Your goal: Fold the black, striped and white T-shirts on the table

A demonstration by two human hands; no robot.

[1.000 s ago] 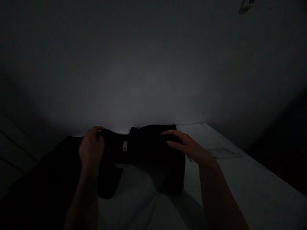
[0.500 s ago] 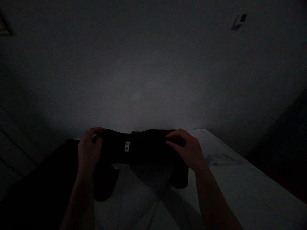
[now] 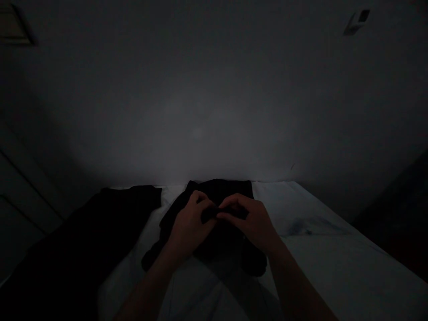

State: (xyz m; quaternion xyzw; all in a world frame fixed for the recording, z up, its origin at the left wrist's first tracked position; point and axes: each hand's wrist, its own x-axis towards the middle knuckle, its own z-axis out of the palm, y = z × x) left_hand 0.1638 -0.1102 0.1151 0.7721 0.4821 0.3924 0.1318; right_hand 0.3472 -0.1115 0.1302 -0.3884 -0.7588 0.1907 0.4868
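Note:
A black garment (image 3: pixel 234 189) lies near the wall on a pale, marbled-looking surface (image 3: pixel 317 258), its lower ends hanging towards me on both sides. Over its middle, my left hand (image 3: pixel 194 218) is closed with its fingers pinching the black cloth. My right hand (image 3: pixel 249 218) is pinched on the same cloth, thumb and fingertips almost meeting those of the left. The picture is very dark, so folds and the exact kind of garment cannot be made out. No white label shows now.
Another dark garment (image 3: pixel 90 240) spreads over the left of the surface. A plain wall (image 3: pixel 214 98) rises behind, with a framed thing (image 3: pixel 15 26) at upper left and a small box-like fixture (image 3: pixel 357 22) at upper right.
My left hand has moved right, from the garment's left side to its middle, bringing that side inward. My right hand has shifted slightly down. The white label has gone out of sight.

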